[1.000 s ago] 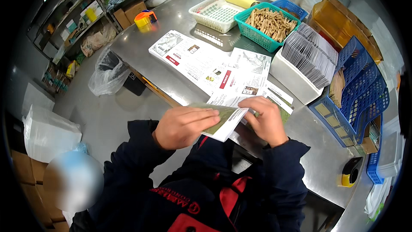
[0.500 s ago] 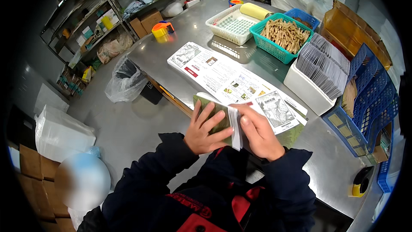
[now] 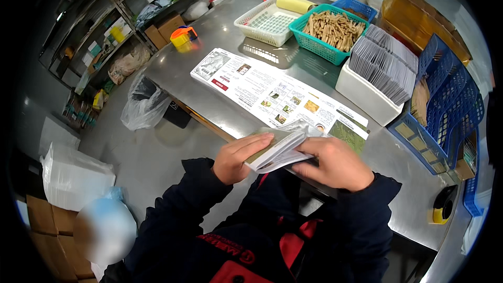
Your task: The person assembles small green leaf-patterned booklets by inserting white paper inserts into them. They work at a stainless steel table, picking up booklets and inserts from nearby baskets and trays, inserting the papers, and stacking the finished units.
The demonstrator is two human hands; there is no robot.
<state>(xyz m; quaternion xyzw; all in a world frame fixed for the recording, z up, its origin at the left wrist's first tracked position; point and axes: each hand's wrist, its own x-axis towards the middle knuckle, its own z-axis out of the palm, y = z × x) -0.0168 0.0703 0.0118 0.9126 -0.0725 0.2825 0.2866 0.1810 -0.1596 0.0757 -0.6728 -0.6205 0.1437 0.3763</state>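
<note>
A folded printed leaflet (image 3: 277,150), green and white with a thick layered edge, is held between both hands above the table's front edge. My left hand (image 3: 238,154) is closed around its left end, fingers lying over the top. My right hand (image 3: 335,161) grips the right side, fingertips partly hidden behind the opened folds. Just beyond the hands lies a long stack of printed leaflets (image 3: 257,86), unfolded flat, with small colour pictures and a green panel (image 3: 348,136) at its right end.
A white basket (image 3: 251,32), a teal basket (image 3: 299,36) of wooden clothespins (image 3: 335,30) and a white bin (image 3: 361,91) of packed folded papers (image 3: 385,63) stand farther back. A blue rack (image 3: 450,105) is at right, tape dispensers (image 3: 444,204) (image 3: 183,36) at the edges.
The leaflet has tilted from upright to flatter, and its folds have spread. My right hand moved right and down. The sheet with a grey picture no longer lies on the stack's right end.
</note>
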